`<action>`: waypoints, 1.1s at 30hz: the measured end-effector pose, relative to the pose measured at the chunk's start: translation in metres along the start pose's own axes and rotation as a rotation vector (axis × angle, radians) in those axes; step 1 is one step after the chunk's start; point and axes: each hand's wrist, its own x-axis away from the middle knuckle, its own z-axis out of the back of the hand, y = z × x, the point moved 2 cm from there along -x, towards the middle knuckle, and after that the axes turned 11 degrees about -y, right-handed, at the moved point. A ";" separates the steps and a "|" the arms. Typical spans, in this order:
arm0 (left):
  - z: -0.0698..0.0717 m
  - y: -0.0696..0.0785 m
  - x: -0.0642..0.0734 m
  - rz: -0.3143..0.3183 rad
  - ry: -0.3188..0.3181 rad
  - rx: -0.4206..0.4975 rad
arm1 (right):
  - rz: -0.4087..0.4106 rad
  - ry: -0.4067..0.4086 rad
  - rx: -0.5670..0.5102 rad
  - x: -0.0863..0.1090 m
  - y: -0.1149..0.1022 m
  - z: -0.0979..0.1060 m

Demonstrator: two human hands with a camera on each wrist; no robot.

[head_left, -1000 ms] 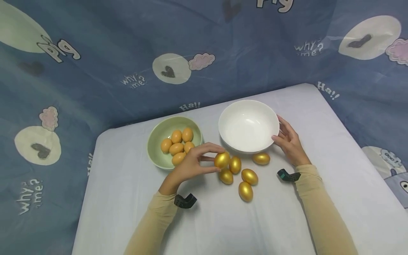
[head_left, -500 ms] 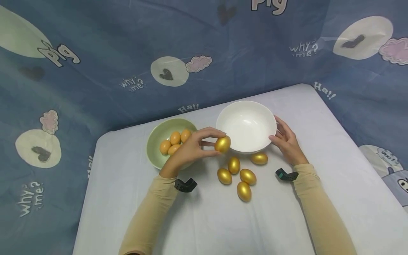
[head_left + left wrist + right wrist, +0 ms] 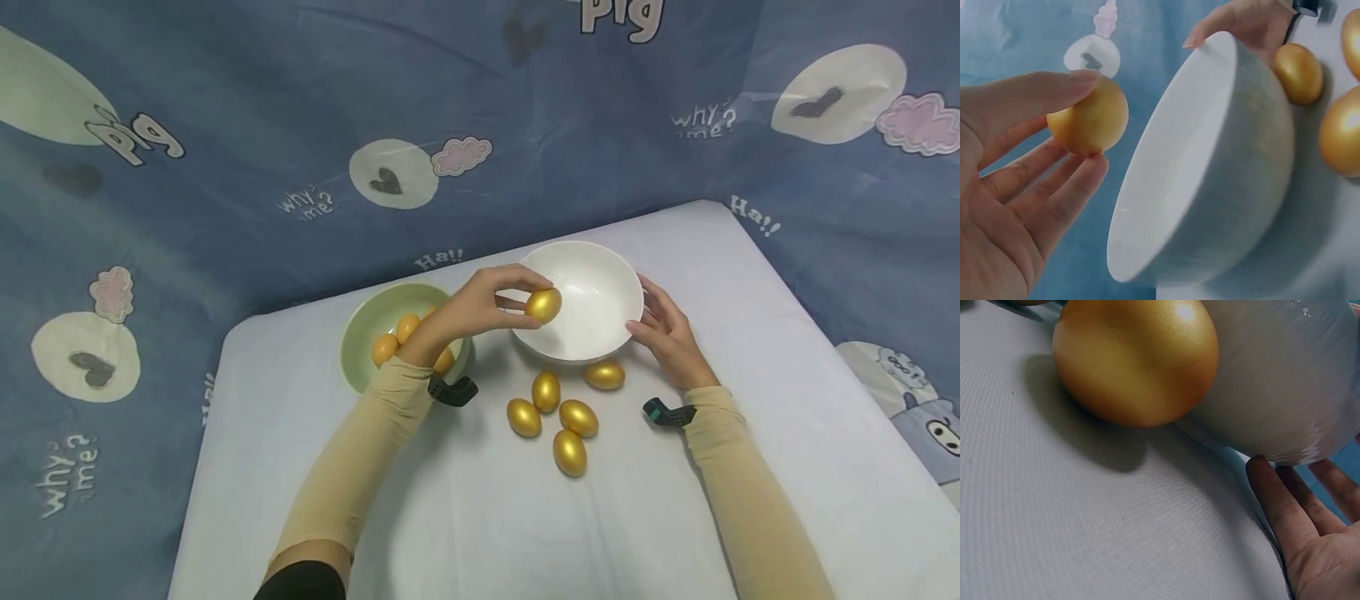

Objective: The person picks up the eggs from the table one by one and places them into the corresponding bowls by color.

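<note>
My left hand (image 3: 491,298) holds a golden egg (image 3: 543,306) between thumb and fingertips, over the left part of the white bowl (image 3: 585,321). In the left wrist view the held egg (image 3: 1094,119) is beside the bowl's rim (image 3: 1175,119). At the bowl's right side is my right hand (image 3: 671,333), its thumb at the rim and its fingers against the outside. The right wrist view shows those fingertips (image 3: 1266,478) touching the bowl's outer wall. Several more golden eggs (image 3: 570,452) lie on the table in front of the bowl, one near its base.
A green bowl (image 3: 356,333) with several orange-brown eggs (image 3: 385,348) stands left of the white bowl, partly hidden by the left forearm. The white-covered table (image 3: 480,517) ends at a blue printed cloth (image 3: 262,225) behind.
My left hand has lifted the golden egg from near the others, up and to the right, over the white bowl. The right hand stays at the bowl's side.
</note>
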 end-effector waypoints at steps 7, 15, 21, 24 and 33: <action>0.011 0.002 -0.033 0.005 -0.040 -0.011 | 0.012 0.001 0.003 -0.001 0.003 0.000; 0.017 -0.002 -0.070 0.056 -0.108 -0.066 | 0.005 0.007 0.031 -0.001 0.001 0.000; 0.019 -0.005 -0.094 0.087 -0.169 -0.185 | 0.005 0.006 0.014 -0.001 0.000 -0.001; 0.018 -0.006 -0.103 0.119 -0.185 -0.225 | 0.004 0.002 0.015 -0.001 -0.001 -0.001; 0.000 -0.010 -0.128 0.230 -0.284 -0.246 | 0.009 -0.009 -0.029 -0.001 -0.002 0.000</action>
